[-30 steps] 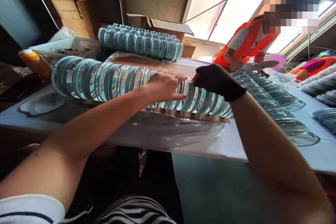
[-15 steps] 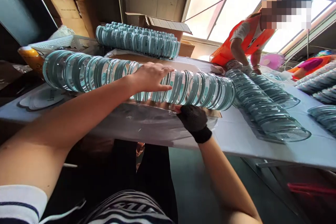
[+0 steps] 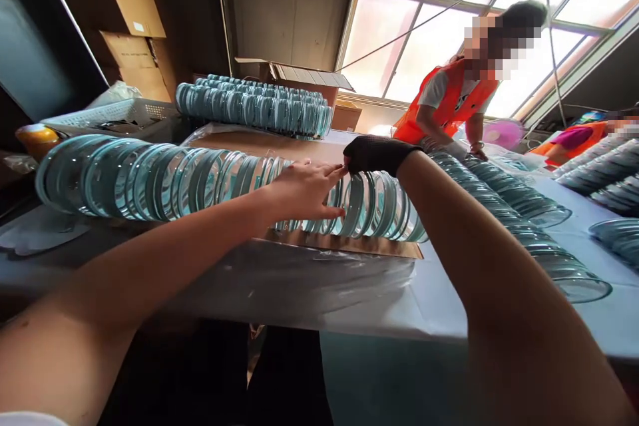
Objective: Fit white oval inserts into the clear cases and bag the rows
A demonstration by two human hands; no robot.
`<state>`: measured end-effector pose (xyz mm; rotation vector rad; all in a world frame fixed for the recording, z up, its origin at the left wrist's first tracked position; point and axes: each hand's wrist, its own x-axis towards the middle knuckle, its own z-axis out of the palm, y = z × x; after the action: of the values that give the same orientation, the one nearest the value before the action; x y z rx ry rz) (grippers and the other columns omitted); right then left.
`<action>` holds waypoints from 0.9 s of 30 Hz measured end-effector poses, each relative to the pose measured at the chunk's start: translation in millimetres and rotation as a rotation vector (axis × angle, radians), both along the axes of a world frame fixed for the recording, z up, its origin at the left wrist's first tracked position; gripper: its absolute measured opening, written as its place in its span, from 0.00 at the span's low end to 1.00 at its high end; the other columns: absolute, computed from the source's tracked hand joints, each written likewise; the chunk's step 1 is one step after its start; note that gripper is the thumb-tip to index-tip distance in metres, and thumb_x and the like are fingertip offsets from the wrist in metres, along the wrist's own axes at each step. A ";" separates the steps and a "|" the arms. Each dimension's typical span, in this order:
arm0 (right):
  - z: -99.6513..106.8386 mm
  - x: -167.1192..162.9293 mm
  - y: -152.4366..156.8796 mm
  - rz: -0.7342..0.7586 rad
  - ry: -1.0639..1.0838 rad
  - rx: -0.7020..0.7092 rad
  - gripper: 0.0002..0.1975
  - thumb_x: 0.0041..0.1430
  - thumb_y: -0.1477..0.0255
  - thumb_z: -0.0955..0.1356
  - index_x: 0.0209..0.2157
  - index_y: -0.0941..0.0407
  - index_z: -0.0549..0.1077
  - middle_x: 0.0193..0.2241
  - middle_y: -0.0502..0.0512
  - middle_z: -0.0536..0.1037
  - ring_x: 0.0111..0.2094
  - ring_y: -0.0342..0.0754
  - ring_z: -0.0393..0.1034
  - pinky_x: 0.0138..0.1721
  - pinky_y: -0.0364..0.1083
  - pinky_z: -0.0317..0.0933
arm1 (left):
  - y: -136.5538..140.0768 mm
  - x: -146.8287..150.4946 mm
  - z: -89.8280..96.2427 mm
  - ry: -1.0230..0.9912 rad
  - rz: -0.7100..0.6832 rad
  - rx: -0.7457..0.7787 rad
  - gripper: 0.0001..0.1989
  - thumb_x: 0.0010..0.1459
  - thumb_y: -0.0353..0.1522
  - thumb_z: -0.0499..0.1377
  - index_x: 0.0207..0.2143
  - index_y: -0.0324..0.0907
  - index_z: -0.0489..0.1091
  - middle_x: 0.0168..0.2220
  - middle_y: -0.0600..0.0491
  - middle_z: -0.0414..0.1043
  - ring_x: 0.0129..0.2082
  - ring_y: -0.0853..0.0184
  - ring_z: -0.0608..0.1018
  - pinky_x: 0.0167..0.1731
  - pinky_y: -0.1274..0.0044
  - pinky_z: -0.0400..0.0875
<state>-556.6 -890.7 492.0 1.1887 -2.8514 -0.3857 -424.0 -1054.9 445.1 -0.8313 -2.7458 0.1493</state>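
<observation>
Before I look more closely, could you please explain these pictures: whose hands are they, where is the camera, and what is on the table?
There is no machine here. The arms belong to a person wearing one camera on the head, which looks forward and down; every picture comes from it.

The bare left hand lies with fingers spread on a long row of round glass pieces, standing on edge. The right hand, in a dark glove, is at the row's upper side; whether it holds anything is hidden.

Cardboard lies under the row on the table. More glass rows are to the right, near a co-worker in orange.
</observation>
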 end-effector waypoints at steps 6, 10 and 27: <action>-3.8 55.1 23.8 -0.038 0.182 -0.070 0.12 0.60 0.68 0.68 0.39 0.59 0.81 0.38 0.64 0.82 0.38 0.56 0.76 0.36 0.47 0.58 | 2.6 1.3 4.8 -0.012 0.053 -0.001 0.42 0.62 0.54 0.55 0.70 0.41 0.55 0.70 0.45 0.60 0.64 0.53 0.69 0.61 0.66 0.63; -52.1 122.2 50.6 -0.062 0.373 -0.329 0.15 0.64 0.66 0.63 0.33 0.56 0.79 0.30 0.58 0.80 0.32 0.51 0.71 0.30 0.47 0.48 | 4.6 2.3 4.6 -0.041 0.058 -0.004 0.42 0.61 0.54 0.55 0.70 0.42 0.54 0.68 0.45 0.62 0.66 0.53 0.66 0.63 0.67 0.59; -66.6 115.1 91.9 -0.278 0.516 -0.518 0.24 0.74 0.65 0.56 0.43 0.59 0.80 0.42 0.65 0.81 0.44 0.54 0.74 0.43 0.48 0.62 | 10.0 -6.9 31.2 -0.164 0.013 -0.046 0.47 0.63 0.59 0.48 0.73 0.36 0.50 0.73 0.42 0.51 0.73 0.56 0.55 0.71 0.65 0.45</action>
<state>-441.6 -798.8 425.4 0.5100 -2.4301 0.0490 -430.9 -1045.0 476.4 -0.8737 -2.9114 0.1544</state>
